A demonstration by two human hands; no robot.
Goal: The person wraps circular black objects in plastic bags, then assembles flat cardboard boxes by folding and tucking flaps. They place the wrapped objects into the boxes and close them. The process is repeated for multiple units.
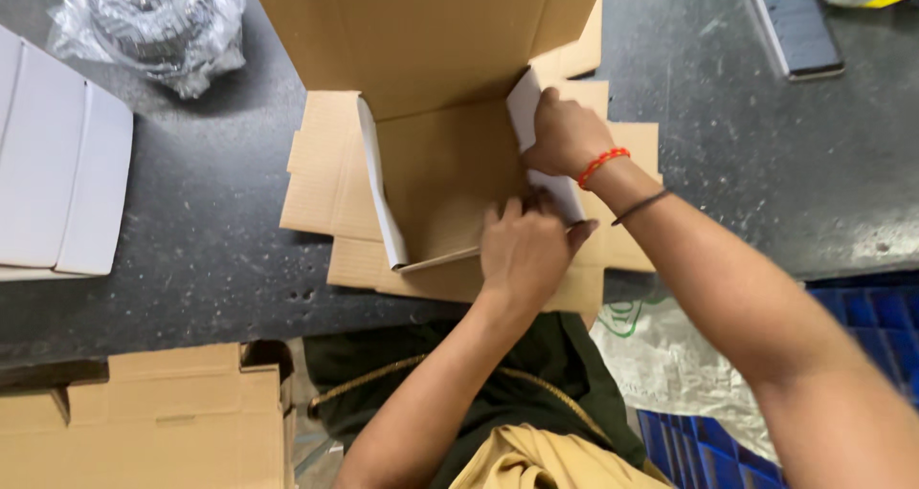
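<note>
Step in hand looks like box assembly, mid-fold: the cardboard box blank [436, 178] lies near the front edge of the dark tabletop [201, 240], back panel standing up, side walls half raised. Right hand [565, 135] is closed w/ fingers pinched on the right side flap [526, 116], white face inward, holding it upright. Left hand [522, 250] lies palm down, fingers curled onto the front-right corner, pressing the front wall w/o a full grasp. Next move prob. calls for tucking that flap into the corner while the left hand keeps the base flat; left wall [378, 188] needs same treatment. Box is brown corrugated outside, white inside, creased, not yet locked. Nearby: flat white cartons [57, 164] at left, bagged part [148, 25], phone [799, 30] at top right.
</note>
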